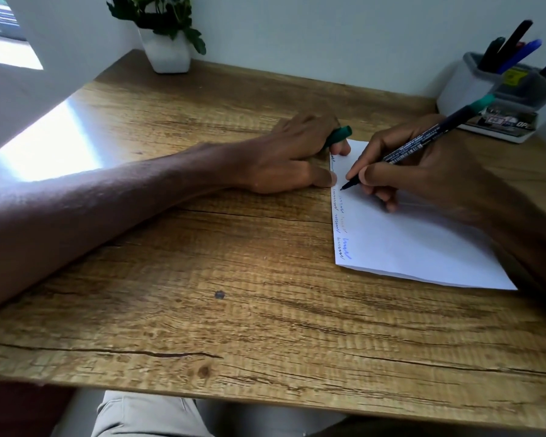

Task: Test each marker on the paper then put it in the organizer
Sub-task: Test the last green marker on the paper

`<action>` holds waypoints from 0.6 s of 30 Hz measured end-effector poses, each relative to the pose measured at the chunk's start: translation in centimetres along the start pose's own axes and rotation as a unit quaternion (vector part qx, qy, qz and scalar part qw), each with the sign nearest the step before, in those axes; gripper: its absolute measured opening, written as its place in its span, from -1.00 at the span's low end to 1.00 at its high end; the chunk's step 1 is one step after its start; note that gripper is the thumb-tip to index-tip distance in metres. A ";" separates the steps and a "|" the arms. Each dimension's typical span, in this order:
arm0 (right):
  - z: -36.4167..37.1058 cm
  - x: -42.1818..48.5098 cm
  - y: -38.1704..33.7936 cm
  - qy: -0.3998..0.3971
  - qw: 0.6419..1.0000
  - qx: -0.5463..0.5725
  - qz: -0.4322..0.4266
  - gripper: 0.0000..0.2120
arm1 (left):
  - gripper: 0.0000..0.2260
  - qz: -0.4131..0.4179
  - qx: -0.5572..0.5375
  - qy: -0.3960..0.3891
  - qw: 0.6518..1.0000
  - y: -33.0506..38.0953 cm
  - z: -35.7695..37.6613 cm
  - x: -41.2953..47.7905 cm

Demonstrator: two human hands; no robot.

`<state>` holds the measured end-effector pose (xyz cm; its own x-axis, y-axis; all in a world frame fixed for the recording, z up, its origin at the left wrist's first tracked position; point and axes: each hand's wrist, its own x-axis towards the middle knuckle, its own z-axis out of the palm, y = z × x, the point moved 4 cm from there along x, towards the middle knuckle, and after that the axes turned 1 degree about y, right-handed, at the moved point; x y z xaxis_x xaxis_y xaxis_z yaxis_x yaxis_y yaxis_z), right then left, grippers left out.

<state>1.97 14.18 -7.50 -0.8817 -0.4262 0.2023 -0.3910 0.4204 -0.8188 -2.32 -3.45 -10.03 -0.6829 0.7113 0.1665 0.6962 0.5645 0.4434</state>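
My right hand grips a dark marker with a green end, its tip touching the white paper near the paper's left edge. Several short scribbles in different colours run down that edge. My left hand rests at the paper's top left corner, its fingers curled round a green cap and its thumb pressing the paper's edge. The white organizer stands at the back right with several markers upright in it.
A white pot with a green plant stands at the back of the wooden table, against the wall. The table's front edge runs along the bottom, with my legs below it.
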 end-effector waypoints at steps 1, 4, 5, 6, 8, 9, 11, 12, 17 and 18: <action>0.0 0.0 0.0 0.000 1.000 -0.005 0.000 -0.89 | -0.57 0.001 -0.001 -0.001 1.000 0.0 0.0 0.0; 0.0 0.0 0.0 0.005 1.000 -0.013 -0.003 -0.89 | -0.56 0.001 -0.001 0.003 1.000 0.1 0.1 0.1; 0.0 0.0 -0.1 0.007 1.000 -0.015 -0.007 -0.89 | -0.56 0.001 0.001 0.003 1.000 0.0 0.1 0.1; 0.0 0.0 -0.1 0.007 1.000 -0.017 -0.011 -0.88 | -0.57 0.000 0.004 0.003 1.000 0.0 0.1 0.1; 0.1 0.0 -0.1 0.005 0.999 -0.027 -0.018 -0.88 | -0.57 0.002 0.008 0.004 1.000 0.0 0.1 0.0; 0.1 0.0 -0.1 0.004 0.999 -0.032 -0.019 -0.88 | -0.56 0.003 0.007 0.005 1.000 0.1 0.1 0.0; 0.2 0.1 -0.1 0.005 0.999 -0.041 -0.020 -0.88 | -0.56 0.002 0.004 0.006 1.000 0.2 0.0 0.0; 0.1 0.1 -0.1 0.005 0.999 -0.044 -0.021 -0.88 | -0.56 0.001 0.003 0.006 1.000 0.2 0.0 -0.1; 0.0 0.2 0.0 0.002 0.998 -0.049 -0.024 -0.89 | -0.56 0.004 -0.004 0.006 1.000 0.2 0.0 -0.1; 0.1 0.2 0.0 0.004 0.999 -0.048 -0.023 -0.89 | -0.58 0.004 -0.008 0.007 1.000 0.2 0.0 -0.1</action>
<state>1.82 14.04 -7.47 -0.8645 -0.4399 0.2432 -0.4540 0.4756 -0.7534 -2.15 -3.38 -9.98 -0.6800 0.7102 0.1822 0.6985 0.5520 0.4554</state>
